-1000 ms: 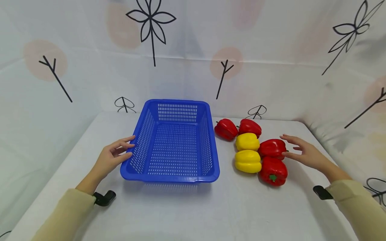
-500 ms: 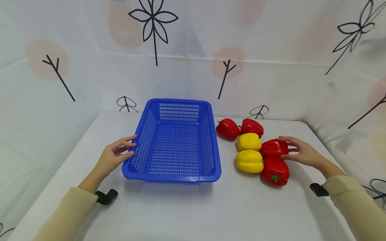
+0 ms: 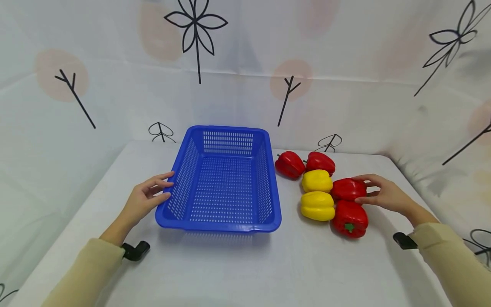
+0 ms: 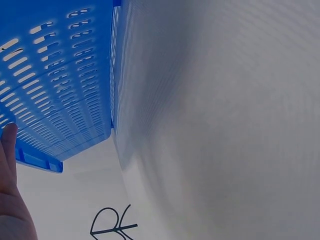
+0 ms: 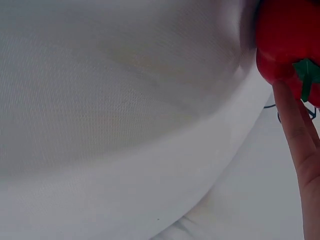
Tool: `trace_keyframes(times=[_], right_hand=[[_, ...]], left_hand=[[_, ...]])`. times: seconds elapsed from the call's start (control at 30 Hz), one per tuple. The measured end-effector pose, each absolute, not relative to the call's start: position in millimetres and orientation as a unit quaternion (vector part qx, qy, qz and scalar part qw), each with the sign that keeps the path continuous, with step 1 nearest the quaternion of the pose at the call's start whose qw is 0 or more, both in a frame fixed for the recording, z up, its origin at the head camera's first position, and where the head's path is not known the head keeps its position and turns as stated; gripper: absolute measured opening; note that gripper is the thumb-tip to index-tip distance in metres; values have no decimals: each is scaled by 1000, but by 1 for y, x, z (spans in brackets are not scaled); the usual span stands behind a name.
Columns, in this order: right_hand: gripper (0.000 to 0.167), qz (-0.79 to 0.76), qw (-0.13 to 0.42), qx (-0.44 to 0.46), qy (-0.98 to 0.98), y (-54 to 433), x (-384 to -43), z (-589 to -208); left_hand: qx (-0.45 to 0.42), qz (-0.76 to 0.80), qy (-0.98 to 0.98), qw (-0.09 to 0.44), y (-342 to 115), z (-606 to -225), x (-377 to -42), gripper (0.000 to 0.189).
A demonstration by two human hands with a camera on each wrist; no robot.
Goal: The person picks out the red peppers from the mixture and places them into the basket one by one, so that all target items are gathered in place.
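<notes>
My left hand (image 3: 143,196) touches the left rim of a blue plastic basket (image 3: 218,227), with its fingers relaxed. In the left wrist view, a fingertip (image 4: 10,132) lies against the slotted basket wall. On the right, my right hand (image 3: 387,194) holds the stem end of a red bell pepper (image 3: 347,189) between fingers and thumb. The right wrist view has a fingertip (image 5: 281,89) on that pepper beside its green stem. Close in front sits another red bell pepper (image 3: 350,218), its green stem facing me. Two yellow bell peppers (image 3: 316,181) lie just to the left.
Behind the yellow peppers lie two more red bell peppers, one near the basket (image 3: 289,165) and one beside it (image 3: 320,163). All stand on a white-covered table (image 3: 245,273). A white cloth backdrop (image 3: 238,51) with plant drawings rises behind and along both sides.
My right hand has moved left onto the red bell pepper and its fingers now meet the stem end. The left hand stays at the basket rim. The whole view shifted slightly.
</notes>
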State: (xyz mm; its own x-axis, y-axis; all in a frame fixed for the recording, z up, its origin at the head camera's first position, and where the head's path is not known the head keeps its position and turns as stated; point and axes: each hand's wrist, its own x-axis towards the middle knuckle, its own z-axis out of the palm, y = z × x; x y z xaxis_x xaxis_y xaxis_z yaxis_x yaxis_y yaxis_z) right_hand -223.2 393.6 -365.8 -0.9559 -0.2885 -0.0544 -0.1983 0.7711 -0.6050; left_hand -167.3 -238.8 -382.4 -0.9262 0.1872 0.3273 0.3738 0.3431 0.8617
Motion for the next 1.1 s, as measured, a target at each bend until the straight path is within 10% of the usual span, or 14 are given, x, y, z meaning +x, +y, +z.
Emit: trace_keyframes(times=[1.1], right_hand=[[67,-294,-7,-180,939,380,-229,-312]], left_hand=[[-159,-543,-820,80,-239,-383,-168,23]])
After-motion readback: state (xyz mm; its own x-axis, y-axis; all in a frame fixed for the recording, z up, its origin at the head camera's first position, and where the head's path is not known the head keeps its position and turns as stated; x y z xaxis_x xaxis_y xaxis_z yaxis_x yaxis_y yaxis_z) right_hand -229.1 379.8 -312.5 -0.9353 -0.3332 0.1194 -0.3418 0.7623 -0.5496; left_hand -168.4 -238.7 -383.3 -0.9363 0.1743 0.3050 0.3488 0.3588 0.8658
